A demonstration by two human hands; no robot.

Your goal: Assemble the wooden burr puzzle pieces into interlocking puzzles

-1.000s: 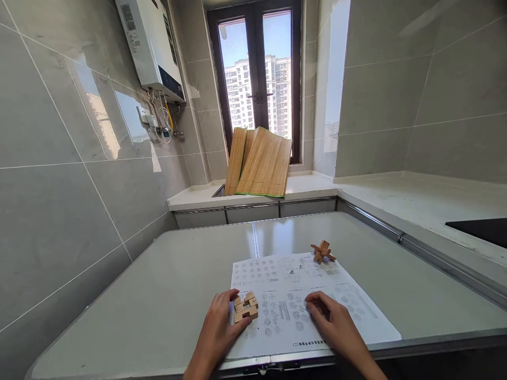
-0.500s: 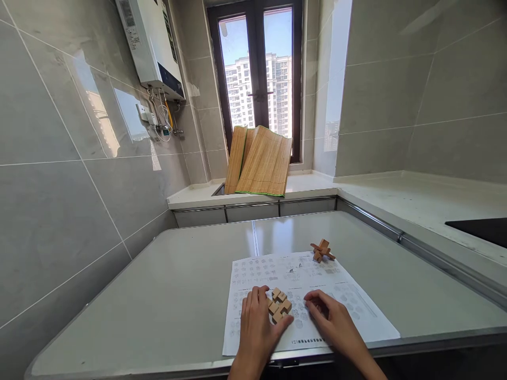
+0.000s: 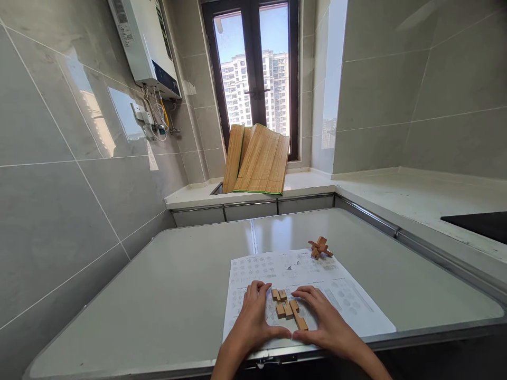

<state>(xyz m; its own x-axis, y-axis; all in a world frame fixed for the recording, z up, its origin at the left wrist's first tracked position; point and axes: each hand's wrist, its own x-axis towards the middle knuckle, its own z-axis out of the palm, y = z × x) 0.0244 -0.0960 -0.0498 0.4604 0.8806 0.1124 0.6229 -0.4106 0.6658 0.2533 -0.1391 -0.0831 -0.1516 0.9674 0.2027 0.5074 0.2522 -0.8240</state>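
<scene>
Several loose wooden puzzle pieces (image 3: 288, 309) lie spread on a printed instruction sheet (image 3: 348, 298) near the table's front edge. My left hand (image 3: 252, 316) rests on the sheet just left of them, fingers curved and apart, thumb pointing toward the pieces. My right hand (image 3: 325, 322) cups them from the right, fingers curled over their far side, thumb near the lowest piece. Neither hand lifts a piece. An assembled wooden burr puzzle (image 3: 320, 247) sits at the sheet's far right corner.
The grey table (image 3: 166, 295) butts against a tiled wall on the left and a counter (image 3: 400, 192) on the right. Bamboo mats (image 3: 257, 161) lean against the window at the back. A water heater (image 3: 138, 42) hangs on the left wall.
My left hand slid the wooden block cluster rightward across the sheet. The cluster has come apart into flat pieces, and my right hand moved in against them.
</scene>
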